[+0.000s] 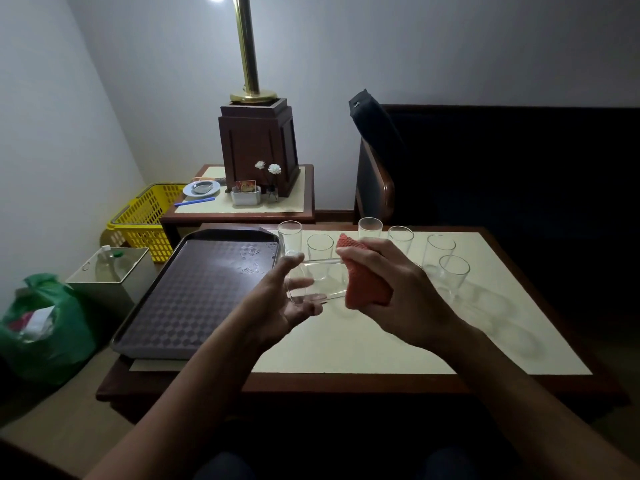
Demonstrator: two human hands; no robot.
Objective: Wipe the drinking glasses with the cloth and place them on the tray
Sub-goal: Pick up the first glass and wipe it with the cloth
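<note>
Your left hand (287, 303) cradles a drinking glass (317, 284) on its side above the table, fingers spread and curled loosely round the end nearer the tray, so the glass can turn in your palm; your right hand (398, 292) is closed round the orange cloth (363, 284), pressing it over the glass's other end, which looks like the rim, though the cloth hides it; that split makes sense, one hand steadying while the other rubs.

Six more glasses (370, 228) stand upright on the cream table top (381, 344), just beyond and to the right of your hands, in a loose cluster; whether any of them are already wiped, you cannot tell from here. The brown tray (194, 292) lies at the left of the table, its near edge overhanging a little; nothing stands on it yet, only a few pale spots near its far right corner, so the task seems to be at its first glass.

Keeping the glass low over the table is sensible; a slip would be short. The tray sits close on the left, on the side of the hand that carries the glass, so setting it down should need only a small swing; mind the nearest upright glass beside the tray's far corner.
</note>
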